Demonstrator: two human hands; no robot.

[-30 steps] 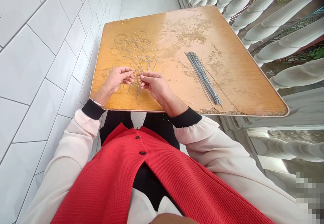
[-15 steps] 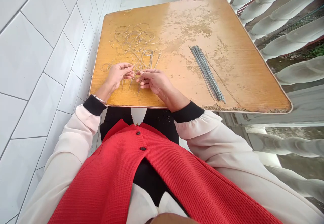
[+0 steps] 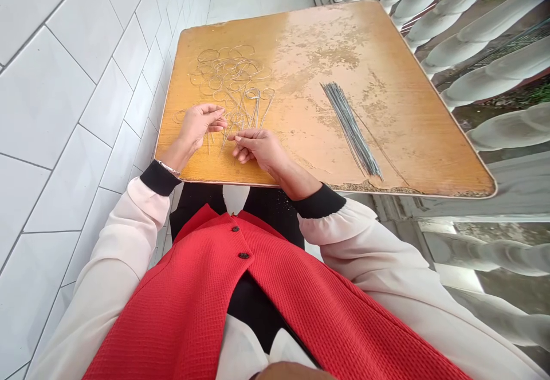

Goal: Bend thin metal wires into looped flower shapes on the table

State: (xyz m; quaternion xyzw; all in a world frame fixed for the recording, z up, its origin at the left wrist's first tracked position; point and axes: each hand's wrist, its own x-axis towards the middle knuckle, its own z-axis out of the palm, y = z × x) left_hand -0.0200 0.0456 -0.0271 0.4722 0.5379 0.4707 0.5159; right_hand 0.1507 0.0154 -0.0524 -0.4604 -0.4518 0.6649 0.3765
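The bench carries a straight wire bundle on the right and a looped wire pile on the left, well apart, evidently to separate stock. Left hand and right hand both pinch one bent wire near the front edge.

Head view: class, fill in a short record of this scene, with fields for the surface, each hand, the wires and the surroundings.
Surface: worn wooden table
Left hand: fingertips pinched on a bent wire near the table's front edge
Right hand: pinches the same bent wire from the other side
Loops: pile of bent wire just beyond the hands
Bundle: straight wires lying to the right, apart from both hands
Surroundings: tiled wall on the left, railing on the right
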